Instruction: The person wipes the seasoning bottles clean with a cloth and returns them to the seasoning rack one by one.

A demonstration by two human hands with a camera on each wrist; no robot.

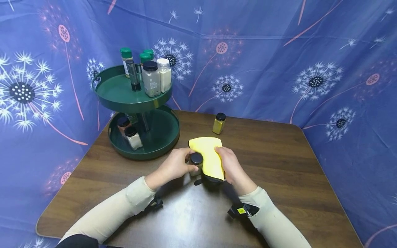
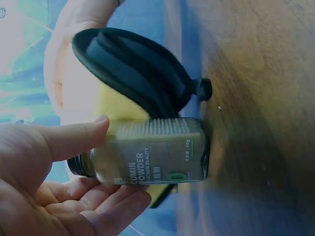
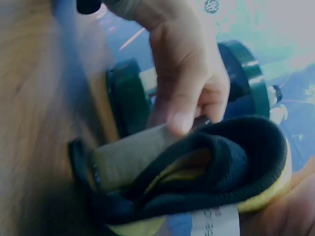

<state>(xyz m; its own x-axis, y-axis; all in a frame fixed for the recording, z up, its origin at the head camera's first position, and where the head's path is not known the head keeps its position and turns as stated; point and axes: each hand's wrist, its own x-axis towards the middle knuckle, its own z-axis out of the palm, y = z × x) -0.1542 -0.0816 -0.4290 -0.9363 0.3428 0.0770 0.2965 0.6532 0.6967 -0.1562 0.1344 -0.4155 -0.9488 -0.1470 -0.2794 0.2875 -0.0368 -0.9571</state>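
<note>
Near the middle of the table, my left hand holds a cumin powder jar with a black lid. In the left wrist view, the thumb lies along one side of the jar and the fingers curl under the other. My right hand grips a yellow cleaning mitt by its right side, right against the jar. The mitt's black-edged cuff gapes in the right wrist view, with a small black loop hanging at one end. Part of the jar is hidden behind the mitt there.
A green two-tier round rack stands at the left back. Several spice jars are on its upper tier and a few on the lower. A yellow-filled jar with a black lid stands behind the mitt. Patterned blue cloth surrounds the wooden table.
</note>
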